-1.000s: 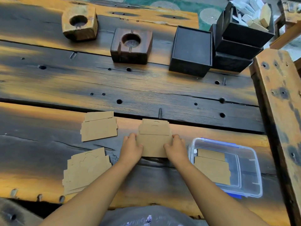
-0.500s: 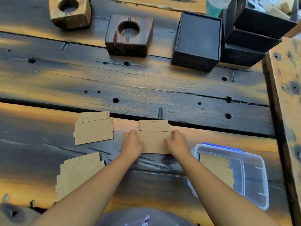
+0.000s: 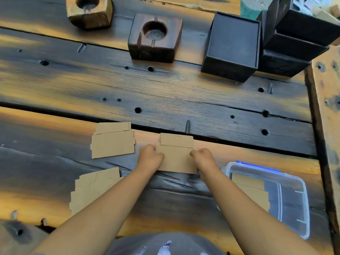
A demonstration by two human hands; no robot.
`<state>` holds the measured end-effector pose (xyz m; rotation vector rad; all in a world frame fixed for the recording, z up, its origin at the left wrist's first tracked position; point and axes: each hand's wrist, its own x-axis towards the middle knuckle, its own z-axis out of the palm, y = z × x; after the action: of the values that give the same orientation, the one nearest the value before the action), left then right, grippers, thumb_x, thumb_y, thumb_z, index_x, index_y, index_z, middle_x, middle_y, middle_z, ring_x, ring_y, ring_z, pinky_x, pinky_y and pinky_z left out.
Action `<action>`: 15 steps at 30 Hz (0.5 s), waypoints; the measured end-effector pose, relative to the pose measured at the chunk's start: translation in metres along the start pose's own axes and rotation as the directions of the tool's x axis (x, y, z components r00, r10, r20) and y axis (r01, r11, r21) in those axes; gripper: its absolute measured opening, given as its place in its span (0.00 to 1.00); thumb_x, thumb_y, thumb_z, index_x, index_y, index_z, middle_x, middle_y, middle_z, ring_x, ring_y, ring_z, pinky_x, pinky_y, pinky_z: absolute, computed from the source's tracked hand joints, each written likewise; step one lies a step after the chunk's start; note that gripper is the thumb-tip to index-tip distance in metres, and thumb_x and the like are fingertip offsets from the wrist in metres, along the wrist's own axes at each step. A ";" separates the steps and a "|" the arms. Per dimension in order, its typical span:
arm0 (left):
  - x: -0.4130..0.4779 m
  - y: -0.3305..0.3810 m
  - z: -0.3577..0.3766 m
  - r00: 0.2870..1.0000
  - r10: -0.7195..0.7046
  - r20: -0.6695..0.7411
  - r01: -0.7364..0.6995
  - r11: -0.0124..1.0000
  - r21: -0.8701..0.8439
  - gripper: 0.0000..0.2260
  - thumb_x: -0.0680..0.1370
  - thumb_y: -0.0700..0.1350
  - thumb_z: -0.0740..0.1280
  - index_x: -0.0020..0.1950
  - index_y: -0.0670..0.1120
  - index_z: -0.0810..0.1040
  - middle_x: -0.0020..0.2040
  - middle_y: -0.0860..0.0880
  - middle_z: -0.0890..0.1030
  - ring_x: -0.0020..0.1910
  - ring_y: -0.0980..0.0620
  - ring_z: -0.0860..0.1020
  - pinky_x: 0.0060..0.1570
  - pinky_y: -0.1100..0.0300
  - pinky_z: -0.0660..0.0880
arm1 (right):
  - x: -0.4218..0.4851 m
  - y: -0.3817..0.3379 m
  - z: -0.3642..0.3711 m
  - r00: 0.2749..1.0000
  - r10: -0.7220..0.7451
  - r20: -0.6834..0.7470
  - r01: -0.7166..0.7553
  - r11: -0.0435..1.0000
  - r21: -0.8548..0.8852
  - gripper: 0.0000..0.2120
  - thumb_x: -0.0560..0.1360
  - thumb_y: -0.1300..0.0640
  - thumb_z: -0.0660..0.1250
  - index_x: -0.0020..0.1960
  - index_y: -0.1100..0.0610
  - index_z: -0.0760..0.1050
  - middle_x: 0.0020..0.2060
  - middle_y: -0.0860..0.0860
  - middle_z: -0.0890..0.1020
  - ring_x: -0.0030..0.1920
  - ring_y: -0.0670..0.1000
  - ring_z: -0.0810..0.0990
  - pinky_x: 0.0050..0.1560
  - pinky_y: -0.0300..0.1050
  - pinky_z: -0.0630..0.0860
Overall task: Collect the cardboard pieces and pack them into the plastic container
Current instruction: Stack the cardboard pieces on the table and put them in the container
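Note:
A small stack of brown cardboard pieces (image 3: 176, 155) lies on the dark wooden table in front of me. My left hand (image 3: 150, 159) grips its left edge and my right hand (image 3: 205, 159) grips its right edge, fingers curled on the card. Another cardboard stack (image 3: 112, 141) lies to the left of it. A third stack (image 3: 92, 188) sits nearer me at the left, partly hidden by my left forearm. The clear plastic container (image 3: 301, 186) with a blue rim part stands at the right and holds cardboard pieces (image 3: 248, 186) in its left half.
At the back stand two wooden blocks with round holes (image 3: 88, 11) (image 3: 155, 36) and black boxes (image 3: 232, 46) (image 3: 298, 39). A raised wooden beam (image 3: 327, 126) runs along the right edge. The table planks (image 3: 165, 92) have gaps, holes and a nail.
My hands shifted from pressing flat on the stack's lower corners to gripping its side edges, squaring the pieces. The camera view tilted down and closer.

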<state>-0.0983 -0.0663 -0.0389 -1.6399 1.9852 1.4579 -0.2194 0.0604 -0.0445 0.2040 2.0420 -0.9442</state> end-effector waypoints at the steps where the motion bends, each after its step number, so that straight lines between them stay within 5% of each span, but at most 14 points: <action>1: -0.001 -0.004 -0.009 0.999 0.023 -0.028 -0.023 1.000 0.018 0.03 0.71 0.38 0.66 0.38 0.40 0.77 0.46 0.39 0.77 0.43 0.44 0.75 0.40 0.59 0.70 | -0.004 -0.004 0.007 1.000 -0.026 0.009 0.026 1.000 0.003 0.09 0.74 0.59 0.63 0.51 0.62 0.74 0.46 0.57 0.80 0.44 0.55 0.77 0.39 0.45 0.71; 6: 0.002 -0.023 -0.062 0.985 0.099 -0.138 -0.093 0.994 0.051 0.13 0.72 0.39 0.65 0.56 0.41 0.81 0.54 0.39 0.77 0.51 0.44 0.75 0.49 0.57 0.73 | -0.022 -0.029 0.052 0.981 -0.188 0.038 0.190 0.981 -0.049 0.03 0.72 0.59 0.63 0.43 0.58 0.73 0.37 0.51 0.77 0.38 0.52 0.74 0.32 0.44 0.64; 15: 0.013 -0.069 -0.156 0.974 0.017 -0.227 -0.038 0.995 -0.088 0.13 0.71 0.39 0.62 0.51 0.45 0.83 0.53 0.41 0.80 0.51 0.43 0.78 0.47 0.53 0.75 | -0.048 -0.078 0.148 0.933 -0.300 0.199 0.336 0.924 -0.183 0.04 0.71 0.59 0.63 0.42 0.59 0.74 0.39 0.53 0.76 0.38 0.52 0.73 0.31 0.44 0.64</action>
<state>0.0195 -0.1866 -0.0079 -1.9019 2.0923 1.4484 -0.1310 -0.0869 -0.0173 -0.3256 2.0347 -0.8916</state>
